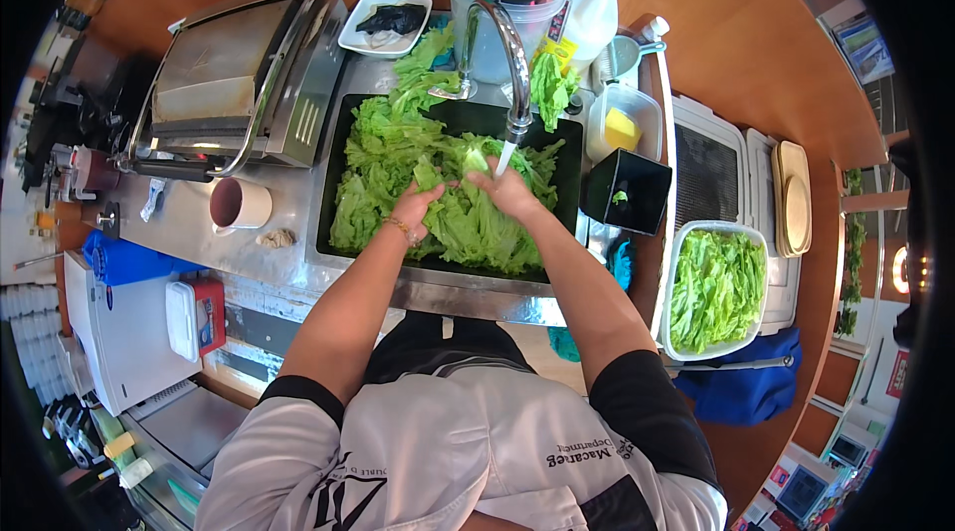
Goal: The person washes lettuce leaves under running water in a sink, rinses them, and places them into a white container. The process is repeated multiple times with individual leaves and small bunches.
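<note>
Loose green lettuce leaves (373, 180) fill a dark sink basin (571, 158) in front of me. My right hand (511, 195) grips a lettuce bunch (477, 221) near its pale stem end, right beside the running water. My left hand (418, 209), with a bracelet at its wrist, holds leaves of the same bunch from the left side; some fingertips are hidden in the greens. Above my right hand, a curved chrome faucet (515, 54) pours a stream of water (506, 156) onto the lettuce and fingers.
A contact grill (216, 76) and a mug (242, 203) stand left. Behind the sink are a white dish (351, 31), a utensil tub (492, 46) and a white jug (593, 9). Rightward sit a sponge container (649, 113), a black bin (630, 192) and a tub of lettuce (716, 292).
</note>
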Demonstrator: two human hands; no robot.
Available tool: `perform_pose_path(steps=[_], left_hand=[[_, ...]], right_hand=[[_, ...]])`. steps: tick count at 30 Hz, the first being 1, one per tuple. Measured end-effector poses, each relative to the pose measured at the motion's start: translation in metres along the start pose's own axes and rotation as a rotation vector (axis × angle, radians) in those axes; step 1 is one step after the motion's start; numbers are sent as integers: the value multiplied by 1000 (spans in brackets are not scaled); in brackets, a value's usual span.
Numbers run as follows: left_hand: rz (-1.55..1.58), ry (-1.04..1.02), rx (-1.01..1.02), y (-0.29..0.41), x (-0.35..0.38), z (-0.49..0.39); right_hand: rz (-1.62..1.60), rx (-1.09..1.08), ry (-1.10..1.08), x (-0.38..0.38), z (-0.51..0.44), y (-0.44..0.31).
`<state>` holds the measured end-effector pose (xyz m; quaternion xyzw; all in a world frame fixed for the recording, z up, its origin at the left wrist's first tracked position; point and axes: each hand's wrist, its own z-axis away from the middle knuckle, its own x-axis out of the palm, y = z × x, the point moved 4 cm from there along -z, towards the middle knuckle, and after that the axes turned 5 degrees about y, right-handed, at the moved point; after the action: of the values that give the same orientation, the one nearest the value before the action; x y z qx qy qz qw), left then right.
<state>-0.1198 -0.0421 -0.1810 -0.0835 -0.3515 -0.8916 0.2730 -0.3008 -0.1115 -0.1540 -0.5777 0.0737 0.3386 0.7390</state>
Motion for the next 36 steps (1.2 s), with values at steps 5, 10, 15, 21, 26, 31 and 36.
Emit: perform_pose_path(steps=[5, 10, 15, 21, 26, 31, 36], left_hand=[[-712, -2, 260, 8, -13, -9], [-1462, 138, 403, 20, 33, 9], [-451, -293, 309, 56, 73, 15], [-587, -452, 200, 47, 127, -28], [-850, -194, 170, 23, 153, -35], [-822, -192, 72, 35, 142, -21], [-912, -105, 337, 57, 128, -24]], right_hand=[[-68, -113, 83, -18, -21, -15], [131, -250, -53, -40, -25, -54], [-154, -66, 0, -59, -8, -64], [-943, 163, 472, -36, 4, -19], [-1112, 389, 582, -24, 30, 28], [-1102, 286, 348, -36, 34, 39], [-1141, 373, 235, -40, 33, 34]])
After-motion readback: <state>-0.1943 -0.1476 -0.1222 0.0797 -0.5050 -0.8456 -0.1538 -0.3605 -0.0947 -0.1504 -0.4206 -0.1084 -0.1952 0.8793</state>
